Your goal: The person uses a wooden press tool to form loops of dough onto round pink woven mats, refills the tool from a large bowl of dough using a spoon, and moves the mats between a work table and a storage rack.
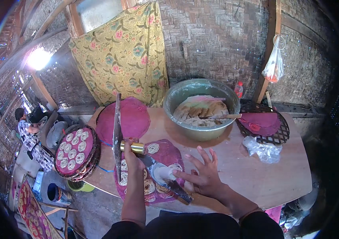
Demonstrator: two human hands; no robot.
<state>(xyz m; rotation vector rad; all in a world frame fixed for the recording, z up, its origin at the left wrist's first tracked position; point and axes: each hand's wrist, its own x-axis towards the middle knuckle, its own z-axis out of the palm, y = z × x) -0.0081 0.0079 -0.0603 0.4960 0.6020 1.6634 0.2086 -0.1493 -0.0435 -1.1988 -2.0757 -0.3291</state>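
Observation:
My left hand (134,158) grips the dark wooden bar (117,137) of a hand press, a gold-coloured metal cylinder (136,148) jutting from its side. Below it, a second wooden press piece (151,167) carries a lump of white dough (162,173). It lies slantwise over a magenta mesh cloth (166,151). Fingers spread, my right hand (203,176) has its index fingertip at the dough's right edge; whether it touches is hard to tell. Coiled noodle-like dough nests (149,186) rest on the cloth, some hidden by the press and my left arm.
A large green basin (200,134) of dough holds a wooden paddle (229,116). Nearby are a round magenta cloth (133,119), a woven tray (284,131) and a plastic bag (263,151). Stacked trays of nests (76,149) stand left; a person (27,128) is beyond.

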